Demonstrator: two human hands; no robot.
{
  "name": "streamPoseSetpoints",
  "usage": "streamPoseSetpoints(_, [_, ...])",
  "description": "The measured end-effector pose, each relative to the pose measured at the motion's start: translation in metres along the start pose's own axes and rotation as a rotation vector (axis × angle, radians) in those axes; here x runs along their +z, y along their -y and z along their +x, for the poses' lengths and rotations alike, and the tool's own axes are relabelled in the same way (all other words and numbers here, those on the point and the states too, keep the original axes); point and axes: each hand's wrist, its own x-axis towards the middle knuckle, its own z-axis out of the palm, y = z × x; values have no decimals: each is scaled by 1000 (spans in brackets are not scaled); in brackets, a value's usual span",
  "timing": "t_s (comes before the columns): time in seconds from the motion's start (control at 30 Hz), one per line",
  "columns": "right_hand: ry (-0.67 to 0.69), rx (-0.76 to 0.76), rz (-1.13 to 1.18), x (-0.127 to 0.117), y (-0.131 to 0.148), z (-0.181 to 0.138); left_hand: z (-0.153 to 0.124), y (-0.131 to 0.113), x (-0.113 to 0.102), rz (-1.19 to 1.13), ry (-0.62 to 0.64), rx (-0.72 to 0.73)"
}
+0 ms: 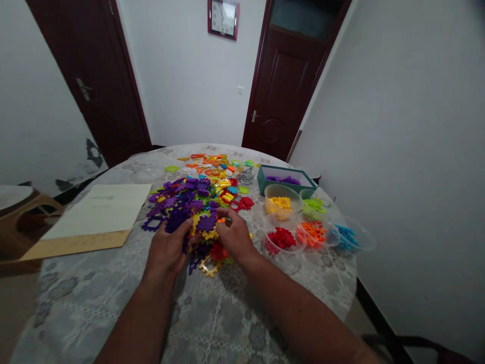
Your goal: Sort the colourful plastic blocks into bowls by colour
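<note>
A heap of small plastic interlocking pieces [197, 202] in purple, yellow, orange, red and green lies on the round table [212, 323]. My left hand [168, 250] rests on the near edge of the heap, fingers curled over purple pieces. My right hand [235, 235] is beside it, fingers bent and pinching among purple and yellow pieces [207, 225]. What each hand grips is partly hidden by the fingers.
To the right stand clear bowls of sorted pieces: yellow [282, 202], red [284, 238], orange [314, 233], green [314, 203], blue [350, 236]. A teal box [286, 178] holds purple pieces. A sheet of paper on cardboard [98, 212] lies at the left.
</note>
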Motion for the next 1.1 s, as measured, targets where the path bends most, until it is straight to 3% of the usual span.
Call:
streamPoseSetpoints(0.17, [-20, -110, -156, -27, 15, 8, 0, 1, -3, -55, 14, 13])
streamPoseSetpoints(0.3, [17, -93, -180, -50, 20, 14, -3, -2, -2, -108, 42, -42])
streamPoseSetpoints(0.5, [47, -75, -177, -75, 13, 15, -8, -7, 0, -136, 40, -10])
streamPoseSetpoints(0.7, [-13, -194, -414, -109, 30, 10, -10, -7, 0, -144, 48, 5])
streamPoseSetpoints(0.83, [-124, -293, -651, -158, 38, 43, -9, -7, -2, -154, 69, -8])
streamPoseSetpoints(0.97, [-274, -246, -901, -208, 26, 90, -9, -6, -4, -173, 112, -44])
streamPoseSetpoints(1.1, [-295, -213, -988, -230, 11, 113, -11, -5, -7, -182, 176, -131])
